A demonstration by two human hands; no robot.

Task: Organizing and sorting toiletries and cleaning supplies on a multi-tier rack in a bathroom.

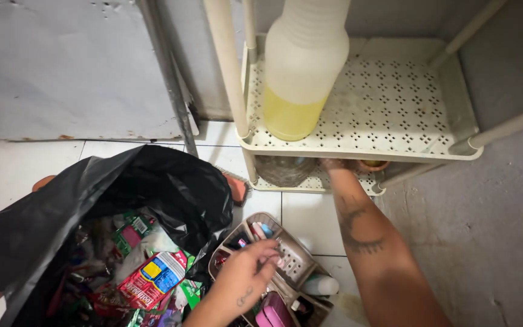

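My left hand (246,272) hangs over a brown plastic caddy (301,257) on the floor, fingers pinched around something small that I cannot make out. My right arm stretches forward under the middle shelf of a cream plastic rack (388,115). My right hand (333,164) is mostly hidden below that shelf, close to a small brown pot (373,165) on the lower shelf; whether it grips anything cannot be seen. A large translucent bottle (301,66) with yellow liquid stands on the middle shelf.
An open black rubbish bag (110,194) full of wrappers and a red carton sits at lower left. A clear bottle (282,169) lies on the lower shelf. A white tub (322,284) rests beside the caddy. White floor tiles, grey walls.
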